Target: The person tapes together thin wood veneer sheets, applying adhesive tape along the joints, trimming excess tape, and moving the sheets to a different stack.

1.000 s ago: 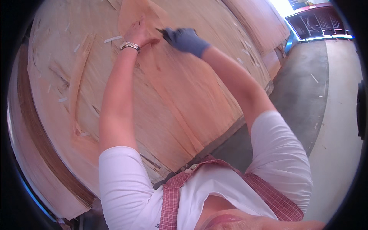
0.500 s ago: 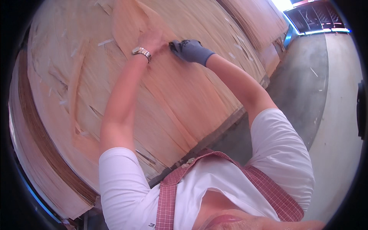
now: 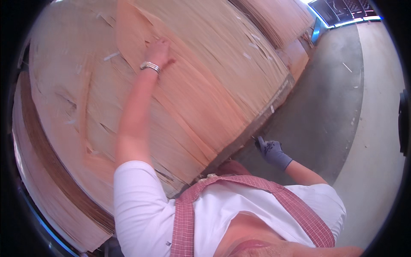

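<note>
Orange veneer [image 3: 192,98], under the bare left hand [image 3: 158,53] whose grip I cannot tell, lies on a paler stack [image 3: 205,25]; the gloved right hand [image 3: 274,154], well apart, clenches a dark tool [image 3: 257,143]; sideways pulling could split the veneer

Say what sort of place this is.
Probably a veneer or plywood workshop: a thin wood sheet under the left hand, a stack of sheets beyond, a blue-grey work glove on the right hand.

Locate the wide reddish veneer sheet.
Head view: the wide reddish veneer sheet lies on the paler veneer stack, slanting from the top, left of centre, down to the stack's near edge; the bare left hand is at its upper part.
</note>
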{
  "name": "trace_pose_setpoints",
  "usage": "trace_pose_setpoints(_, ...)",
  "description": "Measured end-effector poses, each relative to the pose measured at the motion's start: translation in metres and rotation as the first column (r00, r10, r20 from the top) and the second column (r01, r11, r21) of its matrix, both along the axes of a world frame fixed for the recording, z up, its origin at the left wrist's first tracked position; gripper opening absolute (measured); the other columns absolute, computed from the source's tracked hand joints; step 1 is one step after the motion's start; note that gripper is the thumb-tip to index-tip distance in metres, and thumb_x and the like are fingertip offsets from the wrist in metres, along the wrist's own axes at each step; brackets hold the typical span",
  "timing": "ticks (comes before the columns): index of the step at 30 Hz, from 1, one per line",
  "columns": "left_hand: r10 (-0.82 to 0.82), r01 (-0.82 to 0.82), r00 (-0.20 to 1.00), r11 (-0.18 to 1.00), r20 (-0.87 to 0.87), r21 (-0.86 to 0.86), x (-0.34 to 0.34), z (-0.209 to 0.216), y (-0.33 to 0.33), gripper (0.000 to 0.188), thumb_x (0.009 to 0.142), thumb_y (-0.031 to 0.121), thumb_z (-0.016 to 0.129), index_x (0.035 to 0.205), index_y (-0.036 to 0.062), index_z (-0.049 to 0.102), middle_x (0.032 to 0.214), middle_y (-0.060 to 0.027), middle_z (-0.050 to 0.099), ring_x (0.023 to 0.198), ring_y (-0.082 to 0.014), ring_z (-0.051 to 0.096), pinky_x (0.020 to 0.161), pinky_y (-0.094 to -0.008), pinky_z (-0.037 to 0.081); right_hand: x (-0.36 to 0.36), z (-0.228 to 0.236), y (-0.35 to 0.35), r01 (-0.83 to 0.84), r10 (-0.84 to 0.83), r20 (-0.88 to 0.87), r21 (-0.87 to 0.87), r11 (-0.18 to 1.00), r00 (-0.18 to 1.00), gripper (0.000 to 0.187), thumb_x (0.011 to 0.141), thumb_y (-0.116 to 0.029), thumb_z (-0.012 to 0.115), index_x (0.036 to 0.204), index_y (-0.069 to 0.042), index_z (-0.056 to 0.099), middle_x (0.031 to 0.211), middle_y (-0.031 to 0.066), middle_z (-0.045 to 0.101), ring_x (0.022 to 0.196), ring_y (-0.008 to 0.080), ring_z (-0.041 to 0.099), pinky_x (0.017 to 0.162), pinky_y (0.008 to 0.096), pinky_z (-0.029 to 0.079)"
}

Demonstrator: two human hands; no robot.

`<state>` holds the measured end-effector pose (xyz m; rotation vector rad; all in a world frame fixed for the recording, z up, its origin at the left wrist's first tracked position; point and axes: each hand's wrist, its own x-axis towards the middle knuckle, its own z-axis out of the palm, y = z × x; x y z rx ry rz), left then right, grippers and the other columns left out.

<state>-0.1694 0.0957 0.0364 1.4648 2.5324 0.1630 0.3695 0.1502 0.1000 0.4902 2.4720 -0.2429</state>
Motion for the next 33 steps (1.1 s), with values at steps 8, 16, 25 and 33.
trace_pose_setpoints(8,-0.061,0.072,0.985,0.995,0.159,-0.064,-0.016,0.033,0.018,0.054,0.084,0.039,0.069,0.127,0.0083,0.058,0.140,-0.0112,0.054,0.127,-0.0321,0.053,0.101,-0.0434,0.048,-0.202,-0.081,-0.033,-0.240,0.287,-0.643,0.163,0.957,0.710,0.027,0.088,-0.023,0.057,0.114,-0.016,0.059,0.099,0.0053,0.062,0.090,0.0248,0.059,0.076,0.0414,0.046)
trace_pose_setpoints(16,-0.141,0.121,0.910,0.990,-0.389,-0.076,-0.183,-0.018,0.032,0.040,0.100,0.018,0.041,0.136,0.0215,0.059,0.138,-0.0082,0.060,0.139,-0.0309,0.042,0.123,-0.0483,0.019,-0.203,-0.072,-0.032,-0.318,0.319,-0.679,0.133,0.939,0.661,0.023,0.091,-0.029,0.055,0.111,-0.016,0.059,0.092,0.0025,0.060,0.085,0.0228,0.060,0.074,0.0404,0.048)
trace_pose_setpoints(25,-0.014,0.190,0.805,0.953,-0.594,0.235,-0.209,0.126,-0.164,0.016,0.065,0.003,0.075,0.078,0.0077,0.067,0.094,-0.0083,0.063,0.100,-0.0274,0.060,0.116,-0.0489,0.033,-0.188,-0.081,-0.028,-0.217,0.216,-0.762,0.102,0.971,0.610,0.024,0.090,-0.028,0.056,0.109,-0.013,0.059,0.093,0.0058,0.058,0.088,0.0243,0.058,0.074,0.0403,0.048)
trace_pose_setpoints(33,0.296,-0.359,0.678,0.932,-0.673,0.048,-0.126,0.175,-0.307,0.031,0.091,0.011,0.056,0.120,0.0090,0.066,0.136,-0.0189,0.056,0.135,-0.0318,0.044,0.116,-0.0489,0.027,-0.200,-0.073,-0.027,-0.262,0.301,-0.731,0.172,0.950,0.612,0.024,0.090,-0.024,0.054,0.113,-0.019,0.058,0.098,0.0041,0.059,0.094,0.0248,0.058,0.077,0.0407,0.048)
